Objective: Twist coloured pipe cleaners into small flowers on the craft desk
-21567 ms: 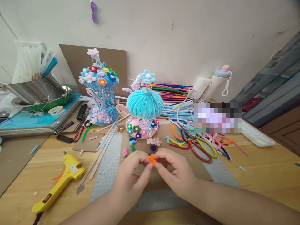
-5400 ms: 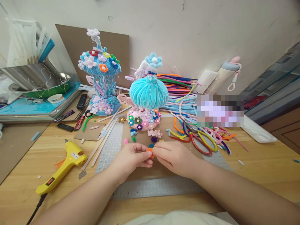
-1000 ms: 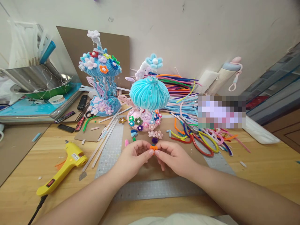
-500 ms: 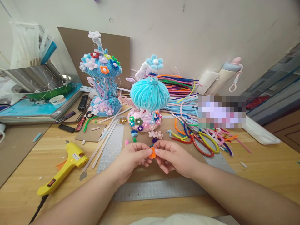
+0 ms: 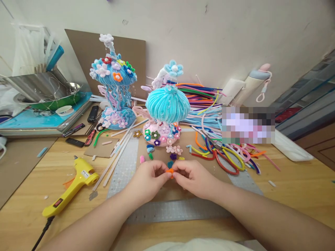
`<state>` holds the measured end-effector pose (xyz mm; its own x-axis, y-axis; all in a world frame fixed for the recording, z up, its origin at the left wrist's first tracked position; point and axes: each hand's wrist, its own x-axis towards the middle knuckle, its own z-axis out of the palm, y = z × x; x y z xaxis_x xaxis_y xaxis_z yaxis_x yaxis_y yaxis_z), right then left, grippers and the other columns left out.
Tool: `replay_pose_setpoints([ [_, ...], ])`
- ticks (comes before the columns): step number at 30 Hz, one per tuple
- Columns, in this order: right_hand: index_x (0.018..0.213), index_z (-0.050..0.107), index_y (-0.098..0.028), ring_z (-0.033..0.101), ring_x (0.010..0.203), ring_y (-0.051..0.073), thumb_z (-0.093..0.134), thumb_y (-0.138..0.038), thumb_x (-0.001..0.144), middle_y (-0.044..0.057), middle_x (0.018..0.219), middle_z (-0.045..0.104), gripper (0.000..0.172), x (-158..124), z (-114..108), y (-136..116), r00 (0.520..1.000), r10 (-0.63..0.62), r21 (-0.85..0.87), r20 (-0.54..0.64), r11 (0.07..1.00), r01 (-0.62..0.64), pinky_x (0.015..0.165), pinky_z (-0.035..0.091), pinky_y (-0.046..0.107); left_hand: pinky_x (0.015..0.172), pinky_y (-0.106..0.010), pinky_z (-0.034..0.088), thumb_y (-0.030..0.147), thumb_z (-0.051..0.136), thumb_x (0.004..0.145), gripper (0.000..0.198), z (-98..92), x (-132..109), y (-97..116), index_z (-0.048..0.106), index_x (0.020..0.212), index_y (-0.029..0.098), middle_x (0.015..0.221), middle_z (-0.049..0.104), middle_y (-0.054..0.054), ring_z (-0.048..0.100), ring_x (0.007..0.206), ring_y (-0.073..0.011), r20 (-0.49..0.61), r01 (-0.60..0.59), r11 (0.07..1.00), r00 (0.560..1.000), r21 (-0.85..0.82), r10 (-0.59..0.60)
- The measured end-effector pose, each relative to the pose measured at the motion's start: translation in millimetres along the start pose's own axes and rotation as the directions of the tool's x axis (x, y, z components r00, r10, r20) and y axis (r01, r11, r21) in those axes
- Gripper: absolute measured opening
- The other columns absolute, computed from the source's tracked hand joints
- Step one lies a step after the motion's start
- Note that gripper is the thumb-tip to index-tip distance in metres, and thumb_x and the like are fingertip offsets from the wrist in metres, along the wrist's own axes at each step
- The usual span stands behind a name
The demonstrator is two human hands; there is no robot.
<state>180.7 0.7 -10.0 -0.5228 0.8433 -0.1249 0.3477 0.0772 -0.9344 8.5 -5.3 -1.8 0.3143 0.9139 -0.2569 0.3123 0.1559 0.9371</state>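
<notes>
Small orange flower point(image 5: 171, 171), pinched
My left hand point(image 5: 149, 179) and right hand point(image 5: 194, 179), both nipped closed, hold it over cardboard point(image 5: 170, 194).

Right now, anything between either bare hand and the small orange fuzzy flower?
Nothing visible: the bare left hand and bare right hand both pinch the small orange fuzzy flower. The teal fuzzy piece sits just beyond, not between.

Flower point(image 5: 171, 172) sits between left hand point(image 5: 149, 179) and right hand point(image 5: 196, 179), over cardboard point(image 5: 167, 194), which lies on cutting mat point(image 5: 157, 211). Glue gun point(image 5: 81, 179) left of mat, glue sticks point(image 5: 121, 156) between gun and cardboard. Near model point(image 5: 167, 104) behind hands; far model point(image 5: 113, 80) behind-left of it. Scissors point(image 5: 215, 157) right of near model, pipe cleaners point(image 5: 202, 116) behind scissors. Back left: pot point(image 5: 36, 85). Back right: bottle point(image 5: 251, 87).
</notes>
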Motion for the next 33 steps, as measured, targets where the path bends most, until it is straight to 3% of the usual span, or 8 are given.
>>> replay_pose_setpoints([
  [5, 0.072, 0.05, -0.016, 0.047, 0.04, 0.005, 0.048, -0.026, 0.078, -0.003, 0.06, 0.055, 0.012, 3.6, -4.8, -5.3, 0.979, 0.115, 0.301, 0.167, 0.94, -0.162, 0.038, 0.03, 0.015, 0.054, -0.023, 0.041, 0.039, 0.066, 0.065, 0.027, -6.0, 1.2, 5.1, 0.059, 0.066, 0.013, 0.063, 0.061, -0.002, 0.052, 0.053, -0.0103, 0.159, 0.105, 0.967, 0.985, -0.232, -0.069],
  [7, 0.072, 0.049, -0.016, 0.047, 0.04, 0.005, 0.048, -0.027, 0.078, -0.002, 0.061, 0.055, 0.013, 4.4, -6.3, -6.1, 0.975, 0.12, 0.33, 0.189, 0.927, -0.178, 0.037, 0.03, 0.015, 0.055, -0.023, 0.042, 0.04, 0.067, 0.064, 0.028, -6.9, 1.4, 6.2, 0.059, 0.066, 0.013, 0.063, 0.061, -0.002, 0.052, 0.053, -0.01, 0.194, 0.119, 0.954, 0.979, -0.276, -0.066],
  [10, 0.073, 0.052, -0.016, 0.047, 0.044, 0.006, 0.05, -0.022, 0.077, -0.004, 0.059, 0.053, 0.008, 3.6, -6.9, -5.6, 0.99, 0.064, 0.181, 0.124, 0.98, -0.086, 0.042, 0.035, 0.016, 0.053, -0.023, 0.041, 0.039, 0.064, 0.066, 0.026, -5.0, 1.0, 4.0, 0.058, 0.066, 0.013, 0.062, 0.061, -0.002, 0.052, 0.054, -0.0107, 0.165, 0.109, 0.969, 0.984, -0.222, -0.073],
  [13, 0.073, 0.055, -0.016, 0.046, 0.047, 0.007, 0.049, -0.017, 0.076, -0.004, 0.056, 0.049, 0.007, 2.4, -5.2, -3.2, 0.997, 0.001, 0.021, 0.072, 1.0, -0.003, 0.045, 0.035, 0.017, 0.05, -0.022, 0.037, 0.035, 0.058, 0.071, 0.022, -1.2, -0.3, 0.1, 0.058, 0.066, 0.014, 0.059, 0.057, 0.0, 0.049, 0.053, -0.011, 0.053, 0.031, 0.999, 0.998, -0.024, -0.029],
  [16, 0.071, 0.053, -0.016, 0.043, 0.045, 0.007, 0.048, -0.016, 0.077, -0.005, 0.052, 0.046, 0.008, 2.6, -2.3, 0.1, 0.999, 0.007, -0.003, 0.038, 1.0, -0.007, 0.042, 0.031, 0.017, 0.049, -0.021, 0.031, 0.032, 0.052, 0.075, 0.02, 0.8, -1.9, -1.9, 0.059, 0.066, 0.015, 0.058, 0.054, 0.002, 0.045, 0.054, -0.0108, 0.016, -0.097, 0.979, 0.995, 0.177, 0.096],
  [19, 0.069, 0.051, -0.016, 0.043, 0.044, 0.007, 0.049, -0.016, 0.076, -0.006, 0.05, 0.046, 0.007, 3.6, -0.6, 1.7, 0.999, 0.028, -0.006, 0.044, 1.0, -0.028, 0.041, 0.031, 0.017, 0.047, -0.021, 0.029, 0.03, 0.049, 0.077, 0.021, 0.7, -2.7, -1.9, 0.059, 0.066, 0.016, 0.057, 0.051, 0.002, 0.042, 0.053, -0.0107, 0.05, -0.137, 0.957, 0.99, 0.257, 0.129],
  [26, 0.065, 0.044, -0.017, 0.036, 0.043, 0.005, 0.05, -0.018, 0.074, -0.007, 0.05, 0.041, 0.011, 4.3, -0.9, 2.3, 0.997, 0.051, 0.017, 0.061, 0.998, -0.052, 0.04, 0.026, 0.016, 0.047, -0.021, 0.026, 0.031, 0.048, 0.076, 0.021, -0.6, -3.6, 0.4, 0.052, 0.061, 0.016, 0.054, 0.045, 0.004, 0.038, 0.052, -0.0099, 0.059, -0.084, 0.961, 0.996, 0.264, 0.071],
  [33, 0.057, 0.043, -0.015, 0.031, 0.05, 0.005, 0.048, -0.013, 0.067, -0.006, 0.054, 0.037, 0.011, 7.6, -1.8, 2.2, 0.997, -0.077, -0.048, 0.009, 0.996, 0.077, 0.045, 0.025, 0.016, 0.046, -0.02, 0.024, 0.031, 0.048, 0.075, 0.021, 2.4, -4.5, 4.9, 0.048, 0.06, 0.016, 0.053, 0.039, 0.005, 0.032, 0.051, -0.0083, 0.066, -0.059, 0.983, 0.997, 0.176, 0.048],
])
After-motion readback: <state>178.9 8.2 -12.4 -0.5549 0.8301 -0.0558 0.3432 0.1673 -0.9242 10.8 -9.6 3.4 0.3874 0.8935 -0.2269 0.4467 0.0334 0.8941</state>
